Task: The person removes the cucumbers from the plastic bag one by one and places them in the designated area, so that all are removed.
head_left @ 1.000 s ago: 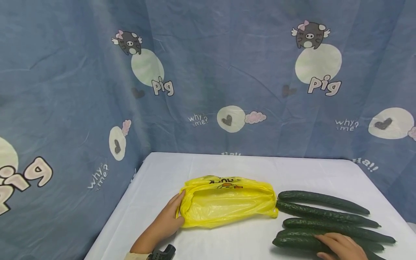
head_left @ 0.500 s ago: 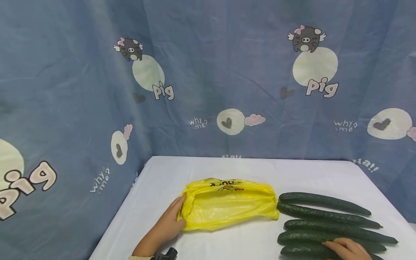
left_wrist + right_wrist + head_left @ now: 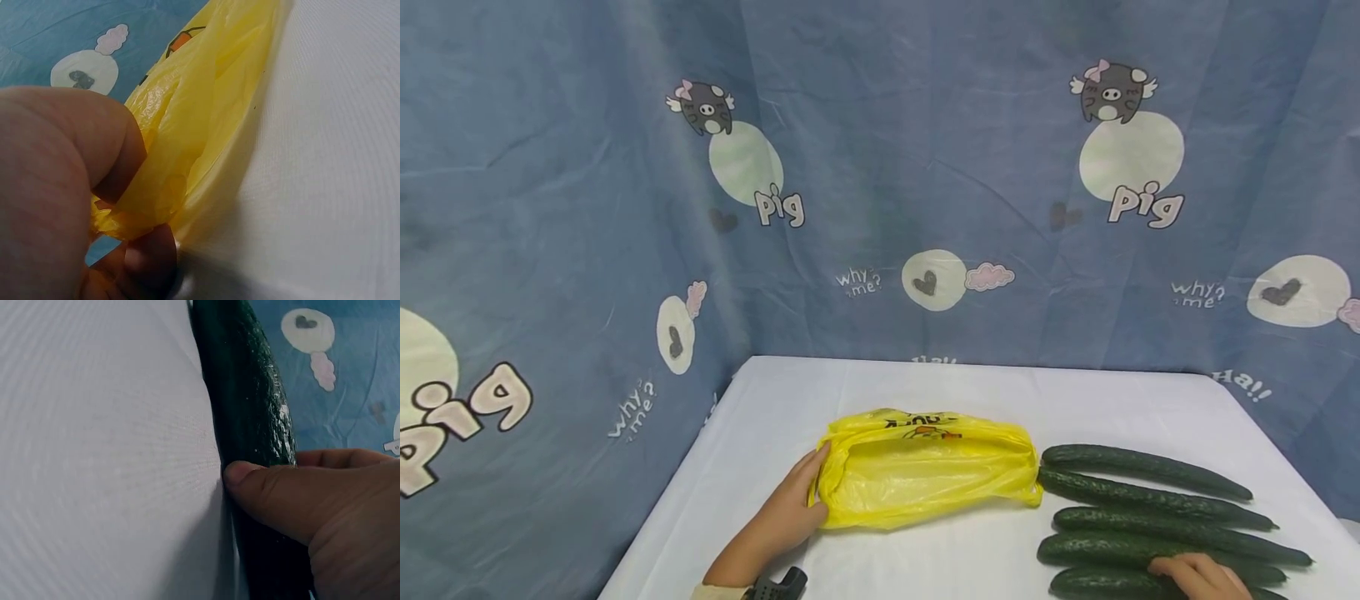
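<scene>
My left hand pinches the left end of a crinkled yellow plastic bag, which lies on its side with its mouth facing me. In the left wrist view, the thumb and fingers have a fold of the thin bag between them. At the lower right, my right hand holds the nearest dark green cucumber, partly cut off by the frame's bottom. Its thumb lies along the near side of that cucumber in the right wrist view, with fingers on the far side.
Several more long cucumbers lie side by side beyond the right hand, including the farthest one. One tip sits right at the bag's right end. The white-covered table is backed by a blue printed curtain.
The nearest cucumber has shifted toward me and slightly right, away from the one beside it, with the right hand on it. The left hand and bag have stayed put.
</scene>
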The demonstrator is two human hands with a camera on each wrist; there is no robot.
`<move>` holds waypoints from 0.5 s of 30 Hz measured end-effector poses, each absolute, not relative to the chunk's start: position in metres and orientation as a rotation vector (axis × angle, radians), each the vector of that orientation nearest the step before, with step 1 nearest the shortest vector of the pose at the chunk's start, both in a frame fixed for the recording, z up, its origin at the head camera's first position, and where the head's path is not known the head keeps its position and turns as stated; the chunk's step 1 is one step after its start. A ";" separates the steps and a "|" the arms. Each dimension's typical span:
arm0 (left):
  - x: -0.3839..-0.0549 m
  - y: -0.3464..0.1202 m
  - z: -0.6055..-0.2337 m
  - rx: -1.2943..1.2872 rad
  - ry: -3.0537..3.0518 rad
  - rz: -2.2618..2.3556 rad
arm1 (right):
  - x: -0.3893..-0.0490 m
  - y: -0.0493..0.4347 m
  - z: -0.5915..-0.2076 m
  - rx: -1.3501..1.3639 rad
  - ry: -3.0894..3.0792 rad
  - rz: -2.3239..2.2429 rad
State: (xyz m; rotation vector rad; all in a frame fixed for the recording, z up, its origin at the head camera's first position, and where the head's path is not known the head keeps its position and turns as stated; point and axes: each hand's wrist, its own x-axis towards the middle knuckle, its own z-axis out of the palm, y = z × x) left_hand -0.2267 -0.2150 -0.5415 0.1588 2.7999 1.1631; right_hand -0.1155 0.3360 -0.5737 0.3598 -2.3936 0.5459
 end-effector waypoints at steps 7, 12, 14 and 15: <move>-0.227 -0.215 -0.541 0.163 2.772 1.250 | -0.117 0.338 -0.574 0.291 -2.498 0.529; -0.227 -0.217 -0.543 0.192 2.768 1.331 | -0.116 0.328 -0.573 0.249 -2.453 0.480; -0.226 -0.217 -0.543 0.207 2.779 1.334 | -0.115 0.325 -0.572 0.233 -2.449 0.460; -0.226 -0.217 -0.542 0.215 2.787 1.327 | -0.114 0.323 -0.572 0.217 -2.465 0.463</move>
